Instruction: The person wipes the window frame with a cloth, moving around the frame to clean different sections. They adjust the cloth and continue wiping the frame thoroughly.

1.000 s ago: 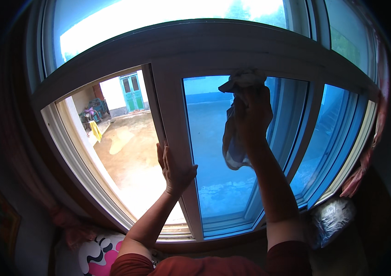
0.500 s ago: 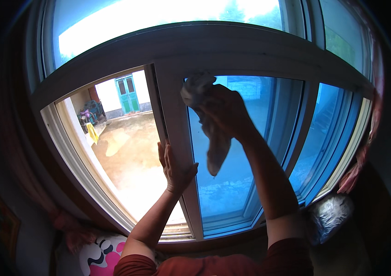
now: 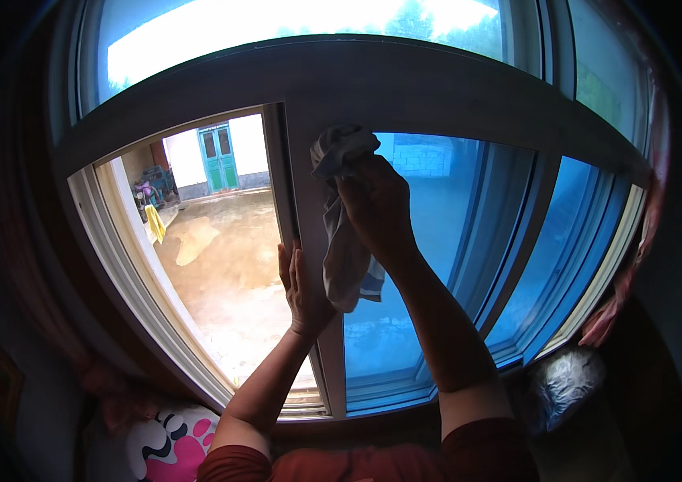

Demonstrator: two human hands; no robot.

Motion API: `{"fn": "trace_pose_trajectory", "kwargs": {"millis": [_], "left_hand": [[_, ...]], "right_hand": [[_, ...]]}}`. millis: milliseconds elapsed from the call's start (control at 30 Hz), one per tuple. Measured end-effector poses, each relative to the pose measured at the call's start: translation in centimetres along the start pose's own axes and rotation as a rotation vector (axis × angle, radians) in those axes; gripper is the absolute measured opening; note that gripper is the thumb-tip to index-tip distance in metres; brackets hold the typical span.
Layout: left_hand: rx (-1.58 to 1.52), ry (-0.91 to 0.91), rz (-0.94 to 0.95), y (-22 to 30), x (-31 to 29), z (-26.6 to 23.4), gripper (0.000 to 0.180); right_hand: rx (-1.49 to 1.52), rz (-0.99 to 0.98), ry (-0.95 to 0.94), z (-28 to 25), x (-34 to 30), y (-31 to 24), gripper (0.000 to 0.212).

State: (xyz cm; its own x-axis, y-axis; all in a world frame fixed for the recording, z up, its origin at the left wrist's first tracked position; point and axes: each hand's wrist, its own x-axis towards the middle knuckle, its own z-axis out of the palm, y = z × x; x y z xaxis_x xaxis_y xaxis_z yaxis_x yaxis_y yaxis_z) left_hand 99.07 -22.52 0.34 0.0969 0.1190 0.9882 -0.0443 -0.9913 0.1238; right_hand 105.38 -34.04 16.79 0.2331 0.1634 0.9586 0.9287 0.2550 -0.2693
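- The right hand [image 3: 377, 205] is raised to the top left corner of the blue-tinted pane [image 3: 429, 265], its fingers clamped on a bunched cloth [image 3: 345, 233].
- The cloth is soft, crumpled, pale grey fabric; one wad sits above the knuckles and a long limp tail hangs down below the hand, against the pale window upright [image 3: 313, 209].
- The left hand [image 3: 302, 289] lies flat on that upright, fingers together and pointing up, just beside the hanging tail.
- The frame is smooth and matt, with straight bars bent by the lens.
- Counted: two hands, one cloth, one open section on the left showing a sandy yard [image 3: 228, 273] and a green double door [image 3: 219, 157].
- One crinkled silvery bag [image 3: 561, 386] sits low right; one pink-and-white cushion [image 3: 168, 442] low left.
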Motion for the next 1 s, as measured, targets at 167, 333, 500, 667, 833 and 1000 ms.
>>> {"fn": "trace_pose_trajectory", "kwargs": {"millis": [167,333,500,667,833,1000], "left_hand": [[0.006,-0.006,-0.018,-0.4,-0.3,0.1,0.091],[-0.029,0.010,0.027,-0.8,-0.3,0.4,0.095],[-0.023,0.006,0.047,-1.3,-0.8,0.6,0.097],[-0.032,0.002,0.012,-1.6,-1.1,0.1,0.074],[-0.069,-0.033,0.086,-2.8,-1.5,0.1,0.063],[-0.210,-0.072,-0.005,-2.0,-0.8,-0.5,0.067]], "right_hand": [[-0.044,0.142,-0.201,-1.1,-6.9,0.6,0.012],[-0.094,0.267,-0.319,-3.5,-5.7,-0.1,0.018],[-0.368,-0.317,0.043,-1.7,3.1,-1.5,0.015],[-0.398,-0.285,0.159,2.6,-1.8,-1.3,0.025],[-0.309,-0.115,-0.065,1.0,-14.1,0.7,0.027],[-0.436,-0.150,-0.094,0.6,-14.3,1.4,0.025]]}}
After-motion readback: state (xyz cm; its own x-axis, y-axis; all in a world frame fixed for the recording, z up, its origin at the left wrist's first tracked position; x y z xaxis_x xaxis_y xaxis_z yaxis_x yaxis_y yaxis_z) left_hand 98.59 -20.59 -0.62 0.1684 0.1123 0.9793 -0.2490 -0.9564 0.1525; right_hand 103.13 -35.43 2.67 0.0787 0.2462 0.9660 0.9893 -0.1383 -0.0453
